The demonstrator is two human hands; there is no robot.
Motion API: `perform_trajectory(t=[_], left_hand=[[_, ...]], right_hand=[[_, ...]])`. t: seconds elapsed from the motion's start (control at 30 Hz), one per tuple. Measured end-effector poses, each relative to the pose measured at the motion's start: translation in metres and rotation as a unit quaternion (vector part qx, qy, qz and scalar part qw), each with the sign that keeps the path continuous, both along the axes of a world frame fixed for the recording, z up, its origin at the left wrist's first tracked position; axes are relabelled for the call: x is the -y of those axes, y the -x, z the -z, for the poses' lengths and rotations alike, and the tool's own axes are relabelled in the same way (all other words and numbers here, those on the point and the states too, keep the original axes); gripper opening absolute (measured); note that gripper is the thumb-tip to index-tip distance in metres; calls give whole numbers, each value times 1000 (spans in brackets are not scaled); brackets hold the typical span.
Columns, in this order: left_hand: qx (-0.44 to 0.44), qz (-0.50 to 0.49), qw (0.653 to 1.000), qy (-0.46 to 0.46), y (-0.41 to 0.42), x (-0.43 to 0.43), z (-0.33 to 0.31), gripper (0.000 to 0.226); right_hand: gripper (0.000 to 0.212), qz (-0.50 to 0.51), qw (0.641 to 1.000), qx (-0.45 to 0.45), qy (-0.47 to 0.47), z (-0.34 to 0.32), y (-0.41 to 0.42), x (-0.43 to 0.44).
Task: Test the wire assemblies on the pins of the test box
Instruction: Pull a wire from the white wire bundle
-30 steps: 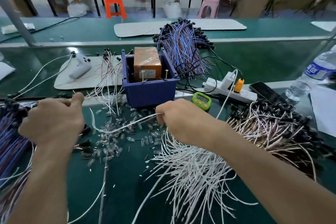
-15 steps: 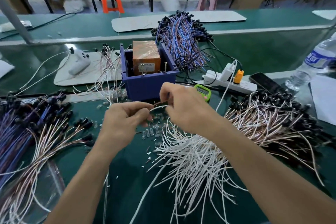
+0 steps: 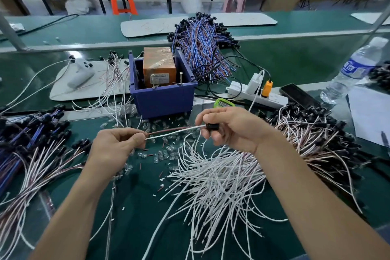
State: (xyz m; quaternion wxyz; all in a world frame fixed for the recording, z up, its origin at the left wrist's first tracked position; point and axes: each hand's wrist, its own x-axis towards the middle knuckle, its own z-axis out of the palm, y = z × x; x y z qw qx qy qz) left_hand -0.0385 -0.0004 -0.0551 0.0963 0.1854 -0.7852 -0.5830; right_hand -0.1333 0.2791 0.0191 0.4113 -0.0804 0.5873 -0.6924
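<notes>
While both my forearms reach in from the bottom edge, my left hand curls into a loose fist, thumb and forefinger pinching the free ends of one wire assembly, a white lead and a brown one lying side by side. My right hand pinches its black connector between thumb and fingertips, so the assembly is stretched nearly level between the two hands, above the green bench and just in front of the test box. It touches neither of the two upright pins at the box's front rim, which stand before an orange block inside. Under my right wrist fans a heap of loose white wires; further right lies a tangle of brown-and-white assemblies, and a like pile sits by my left forearm. Small clear pieces are strewn on the bench beneath the held wire. A green timer peeps out behind my right knuckles, partly hidden by them, with a white power strip and a water bottle beyond.
</notes>
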Motion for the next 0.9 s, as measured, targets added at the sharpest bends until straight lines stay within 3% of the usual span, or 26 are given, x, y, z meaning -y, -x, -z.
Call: perform_trajectory(t=[0.1, 0.27, 0.5, 0.67, 0.77, 0.9], left_hand=[[13, 4, 999, 34, 1, -3, 5, 14], [27, -5, 998, 58, 0, -7, 7, 14], [30, 34, 995, 90, -10, -12, -25, 14], [34, 156, 965, 208, -14, -48, -71, 21], [-20, 199, 950, 242, -8, -85, -88, 17], [-116, 195, 903, 364, 5, -133, -83, 13]], right_hand=[[22, -22, 995, 69, 75, 9, -7, 1], [25, -23, 986, 99, 129, 16, -9, 6], [25, 82, 961, 114, 239, 26, -9, -8], [20, 358, 925, 15, 123, 29, -11, -35], [24, 437, 893, -97, 43, 23, -10, -74], [18, 526, 831, -163, -73, 11, 0, -135]])
